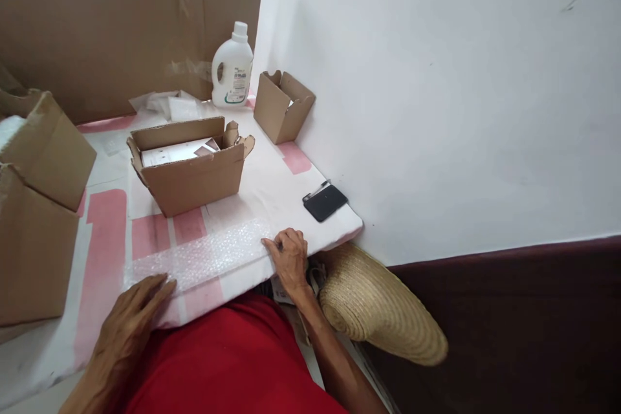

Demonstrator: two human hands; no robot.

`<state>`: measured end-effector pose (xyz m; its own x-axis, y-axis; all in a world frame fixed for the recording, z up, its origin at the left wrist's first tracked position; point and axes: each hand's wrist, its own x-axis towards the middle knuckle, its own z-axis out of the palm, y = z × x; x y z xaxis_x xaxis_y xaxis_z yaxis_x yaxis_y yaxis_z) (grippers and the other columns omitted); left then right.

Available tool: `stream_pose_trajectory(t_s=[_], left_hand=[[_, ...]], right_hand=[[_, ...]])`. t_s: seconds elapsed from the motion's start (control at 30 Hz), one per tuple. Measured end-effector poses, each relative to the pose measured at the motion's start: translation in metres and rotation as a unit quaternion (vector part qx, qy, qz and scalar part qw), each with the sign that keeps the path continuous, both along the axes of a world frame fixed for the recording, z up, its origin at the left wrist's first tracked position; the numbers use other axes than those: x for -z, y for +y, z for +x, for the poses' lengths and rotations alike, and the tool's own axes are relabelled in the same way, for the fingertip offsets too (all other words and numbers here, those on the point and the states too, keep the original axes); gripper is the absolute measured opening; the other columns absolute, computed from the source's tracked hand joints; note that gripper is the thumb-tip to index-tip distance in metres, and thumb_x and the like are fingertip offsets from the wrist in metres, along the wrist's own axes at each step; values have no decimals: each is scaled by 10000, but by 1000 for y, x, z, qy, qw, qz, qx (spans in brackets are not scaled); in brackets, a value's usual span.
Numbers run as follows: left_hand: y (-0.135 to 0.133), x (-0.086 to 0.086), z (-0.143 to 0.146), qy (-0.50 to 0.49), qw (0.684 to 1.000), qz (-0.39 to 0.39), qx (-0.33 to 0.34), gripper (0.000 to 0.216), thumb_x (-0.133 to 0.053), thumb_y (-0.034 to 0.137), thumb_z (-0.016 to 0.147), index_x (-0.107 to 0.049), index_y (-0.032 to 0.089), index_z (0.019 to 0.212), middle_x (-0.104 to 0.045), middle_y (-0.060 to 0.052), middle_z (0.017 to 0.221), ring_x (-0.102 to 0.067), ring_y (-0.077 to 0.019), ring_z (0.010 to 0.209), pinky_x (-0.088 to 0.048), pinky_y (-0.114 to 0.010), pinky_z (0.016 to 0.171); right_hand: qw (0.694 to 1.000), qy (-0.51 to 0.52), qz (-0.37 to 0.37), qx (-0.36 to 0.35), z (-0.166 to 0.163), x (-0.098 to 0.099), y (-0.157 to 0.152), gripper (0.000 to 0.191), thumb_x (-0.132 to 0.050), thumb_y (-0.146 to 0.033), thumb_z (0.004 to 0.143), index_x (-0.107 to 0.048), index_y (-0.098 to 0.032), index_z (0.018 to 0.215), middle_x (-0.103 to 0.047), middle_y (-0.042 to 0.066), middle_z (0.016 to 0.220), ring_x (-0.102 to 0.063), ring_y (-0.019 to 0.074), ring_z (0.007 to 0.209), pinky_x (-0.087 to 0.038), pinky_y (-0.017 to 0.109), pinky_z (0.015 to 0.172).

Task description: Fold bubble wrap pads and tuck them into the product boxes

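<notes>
A strip of clear bubble wrap [208,253] lies flat along the near edge of the table. On its left end rests my left hand [130,318], the fingers laid out and touching the plastic. At the opposite end, my right hand [290,260] has its fingers curled, with the thumb against the wrap's corner. Just beyond the strip stands an open cardboard box [198,178] holding a white printed box [177,152]. A black phone-like slab [326,202] lies beyond my right hand, near the wall.
A white jug-shaped bottle [233,71] and a smaller open carton [282,107] stand at the back. Larger cartons [33,246] occupy the left side. Crumpled plastic [169,103] lies before a tall cardboard panel [121,26]. A straw hat [383,310] hangs below the table's right corner.
</notes>
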<state>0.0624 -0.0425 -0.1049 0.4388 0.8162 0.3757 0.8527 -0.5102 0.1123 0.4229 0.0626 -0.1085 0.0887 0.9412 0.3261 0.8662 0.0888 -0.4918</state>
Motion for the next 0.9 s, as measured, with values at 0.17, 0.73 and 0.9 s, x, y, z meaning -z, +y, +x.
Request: stream_pose_trajectory(t_s=[0.17,0.73,0.9], left_hand=[[-3,-1,20,-8,1000,24,9,474,-487,215,938,-560,248,1405,-666,-102,1332,-630,-248,1190,-494,-357,956],[-7,-6,59,-29,999,19,-28,376,-530,348,978,-604,215,1322,-662,-108,1281,-627,-251,1147,-458,-368,957],[-7,-3,56,-39,999,14,-24,415,-548,358,966,-573,248,1365,-661,-103,1294,-632,-250,1157,-455,-369,972]], right_hand=[[1000,-10,2,-11,16,-1,6,333,-793,-276,867,-541,-211,659,-593,13,777,-500,228,852,-357,335,778],[997,9,76,21,35,-6,8,273,-574,-402,1014,-590,-207,824,-623,54,848,-535,242,863,-428,376,807],[978,14,182,-104,-18,-22,-29,289,-503,-360,1046,-614,-138,1194,-687,152,1134,-593,267,1120,-461,417,991]])
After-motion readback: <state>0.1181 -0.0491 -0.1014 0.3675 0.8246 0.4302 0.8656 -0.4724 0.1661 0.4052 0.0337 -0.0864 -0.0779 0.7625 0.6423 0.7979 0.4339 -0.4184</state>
